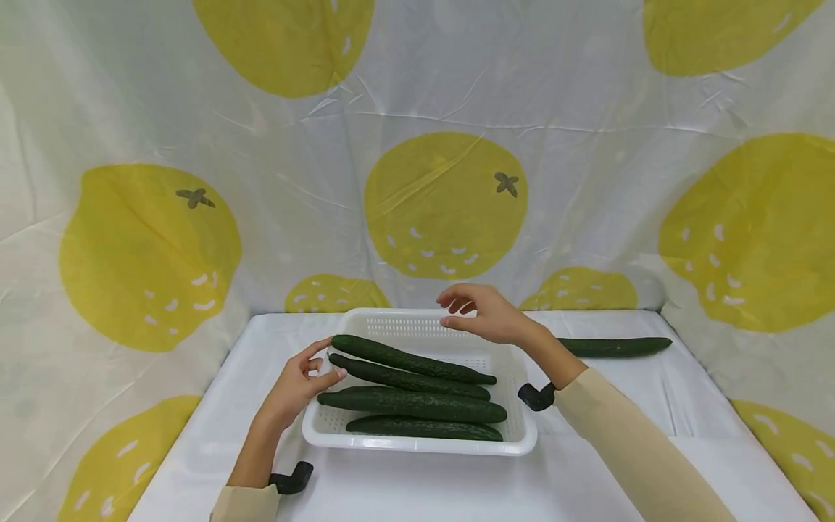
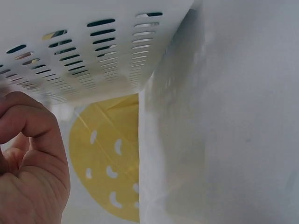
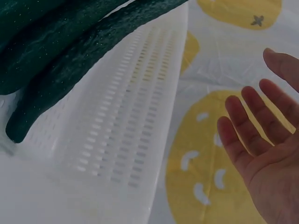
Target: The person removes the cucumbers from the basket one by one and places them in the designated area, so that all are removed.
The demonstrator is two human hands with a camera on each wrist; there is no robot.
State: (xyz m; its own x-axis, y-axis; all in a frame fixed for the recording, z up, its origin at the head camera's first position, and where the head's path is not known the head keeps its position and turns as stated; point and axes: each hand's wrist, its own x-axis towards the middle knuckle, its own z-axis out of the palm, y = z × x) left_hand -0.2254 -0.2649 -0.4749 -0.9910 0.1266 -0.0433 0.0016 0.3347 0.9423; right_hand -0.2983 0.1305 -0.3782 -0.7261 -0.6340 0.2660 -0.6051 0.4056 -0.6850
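Several long, dark green cucumbers (image 1: 412,403) lie side by side in a white perforated plastic basket (image 1: 420,446). My left hand (image 1: 293,380) is at the basket's left end. Its bent fingers and thumb meet the tips of the two rear cucumbers, right at the rim; I cannot tell whether it grips them. In the left wrist view, those curled fingers (image 2: 35,121) are beside the slotted outer wall. Over the basket's back right part, my right hand (image 1: 485,312) hovers with loosely bent fingers and holds nothing. The right wrist view shows its palm with fingers spread.
Another cucumber (image 1: 616,347) lies on the white-covered table (image 1: 417,486), right of the basket and partly behind the right forearm. A white cloth (image 1: 574,203) with large yellow lemons hangs behind and at both sides. A dark wrist mount (image 1: 536,396) sits on each forearm.
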